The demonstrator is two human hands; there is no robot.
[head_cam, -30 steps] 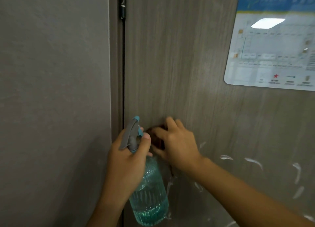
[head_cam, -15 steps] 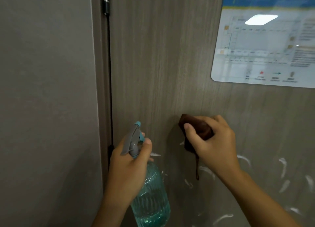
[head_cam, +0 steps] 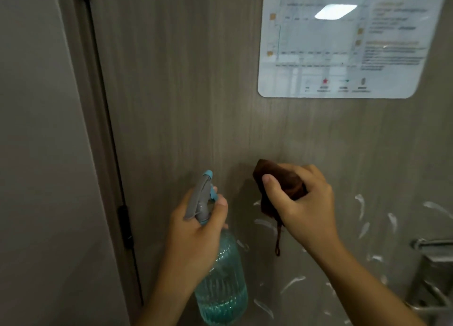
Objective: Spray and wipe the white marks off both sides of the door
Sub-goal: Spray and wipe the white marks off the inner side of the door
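The wood-grain door (head_cam: 186, 85) fills most of the view. Several white marks (head_cam: 360, 204) streak its lower right part, around and below my hands. My left hand (head_cam: 196, 230) grips the neck of a clear spray bottle (head_cam: 221, 289) holding blue liquid, its grey and blue trigger head pointing up. My right hand (head_cam: 304, 203) holds a crumpled brown cloth (head_cam: 282, 178) against the door; a thin loop of the cloth hangs below it. A white smear (head_cam: 266, 224) lies just under the cloth.
A laminated floor-plan sign (head_cam: 343, 43) is stuck to the door at the upper right. A metal door handle (head_cam: 431, 252) shows at the right edge. A grey wall (head_cam: 36, 154) and the door frame with hinges (head_cam: 123, 225) lie to the left.
My right hand has slid the cloth rightward along the door, away from the bottle, then held nearly still. The view has shifted right, bringing the handle in. My left hand keeps the bottle steady.
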